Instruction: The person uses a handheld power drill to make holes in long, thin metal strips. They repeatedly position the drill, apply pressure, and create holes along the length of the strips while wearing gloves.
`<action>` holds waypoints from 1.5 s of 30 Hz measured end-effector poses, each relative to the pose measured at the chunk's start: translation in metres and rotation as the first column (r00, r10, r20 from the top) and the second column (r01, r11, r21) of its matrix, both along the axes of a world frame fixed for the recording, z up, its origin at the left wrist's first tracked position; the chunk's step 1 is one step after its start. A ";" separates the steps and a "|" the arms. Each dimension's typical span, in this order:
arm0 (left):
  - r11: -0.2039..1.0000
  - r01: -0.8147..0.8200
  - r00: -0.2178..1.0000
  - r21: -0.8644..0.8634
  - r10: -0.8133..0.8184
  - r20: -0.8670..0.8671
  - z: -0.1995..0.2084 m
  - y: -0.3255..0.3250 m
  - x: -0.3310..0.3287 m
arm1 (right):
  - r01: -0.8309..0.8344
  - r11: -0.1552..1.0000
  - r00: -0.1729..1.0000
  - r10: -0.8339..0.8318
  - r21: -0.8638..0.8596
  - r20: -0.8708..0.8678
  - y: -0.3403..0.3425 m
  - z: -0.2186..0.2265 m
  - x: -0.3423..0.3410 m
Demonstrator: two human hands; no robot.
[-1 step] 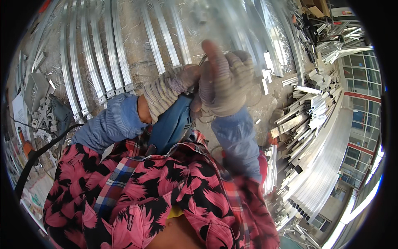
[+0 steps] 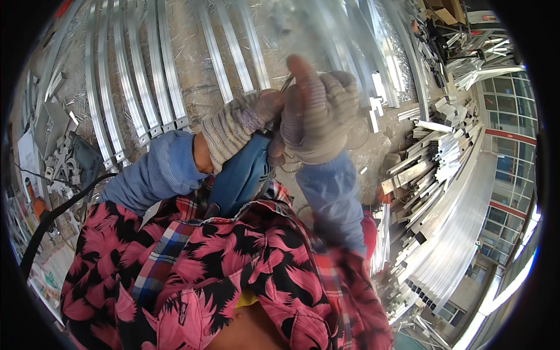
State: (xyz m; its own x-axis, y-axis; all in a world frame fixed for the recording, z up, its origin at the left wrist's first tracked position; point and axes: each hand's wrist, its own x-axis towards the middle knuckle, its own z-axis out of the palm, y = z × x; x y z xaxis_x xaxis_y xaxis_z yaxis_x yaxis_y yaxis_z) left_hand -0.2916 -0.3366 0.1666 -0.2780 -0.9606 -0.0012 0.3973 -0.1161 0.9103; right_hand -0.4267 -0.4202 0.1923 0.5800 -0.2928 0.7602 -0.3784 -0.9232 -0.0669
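Note:
A blue power tool, by its shape a power drill [image 2: 236, 175], rests nose-up against my lap with its front pointing away from me. My left hand [image 2: 242, 122], in a striped knit glove, is closed around its narrow dark front end. A thin metal bit [image 2: 289, 81] shows between the hands. My right hand [image 2: 319, 116], gloved the same way, is closed at the tool's nose from the right. Its bent fingers hide most of the nose, and one worn, dirty fingertip points forward. The exact grip of the right fingers is partly hidden.
Long aluminium profiles [image 2: 125, 76] lie in rows on the floor ahead. Another blue-grey power tool [image 2: 86, 154] sits among metal offcuts at left, near a thick black cable [image 2: 52, 219]. Stacked profiles [image 2: 446, 233] fill the right side before a windowed wall [image 2: 507, 146].
My right hand and forearm have shifted very slightly; the left hand and the drill look the same.

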 end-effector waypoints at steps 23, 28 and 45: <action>0.938 -0.142 0.989 -0.315 0.147 -0.009 -0.011 -0.006 -0.011 | -0.172 0.984 0.971 0.175 0.037 -0.161 -0.013 0.007 0.002; 0.989 -0.119 0.985 0.090 0.129 -0.112 -0.014 -0.002 -0.007 | -0.090 0.996 0.994 0.092 -0.027 0.059 -0.015 -0.013 0.009; 0.990 0.018 0.962 -0.143 -0.056 -0.266 -0.018 -0.011 -0.004 | -0.075 0.997 0.997 0.075 0.012 0.002 -0.010 -0.002 0.008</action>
State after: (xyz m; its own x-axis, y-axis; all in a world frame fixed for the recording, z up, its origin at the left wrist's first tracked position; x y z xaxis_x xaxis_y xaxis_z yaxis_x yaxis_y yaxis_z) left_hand -0.2953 -0.3475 0.1482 -0.2853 -0.9352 0.2098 0.6271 -0.0166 0.7787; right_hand -0.4186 -0.4304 0.1902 0.5994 -0.2577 0.7578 -0.3076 -0.9482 -0.0791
